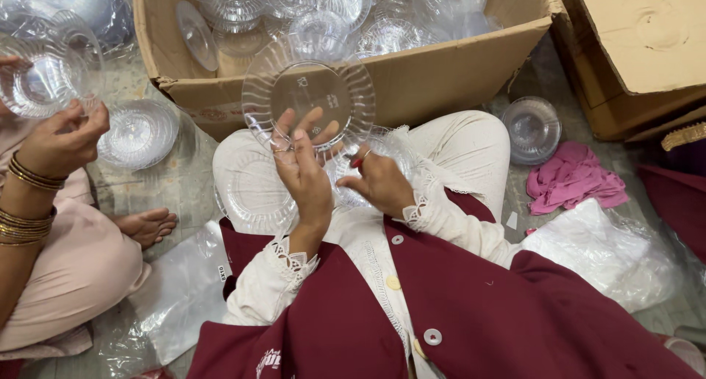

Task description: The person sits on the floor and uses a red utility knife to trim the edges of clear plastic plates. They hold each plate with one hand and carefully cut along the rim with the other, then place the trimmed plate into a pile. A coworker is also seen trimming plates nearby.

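Note:
My left hand (304,167) holds up a clear plastic plate (309,96) with a ribbed rim, fingers spread behind its lower edge. My right hand (379,182) is just below and to the right, fingers curled at the rim of a stack of clear plates (254,195) resting on my lap. Whether it grips a plate there is hard to tell. I wear a cream sleeve with lace cuffs under a maroon vest.
An open cardboard box (434,74) of clear plates stands ahead. A second box (640,48) is at right. Another person's hand (62,140) at left holds a clear bowl (40,77) above a plate stack (138,133). Pink cloth (573,177) and plastic bags (610,250) lie right.

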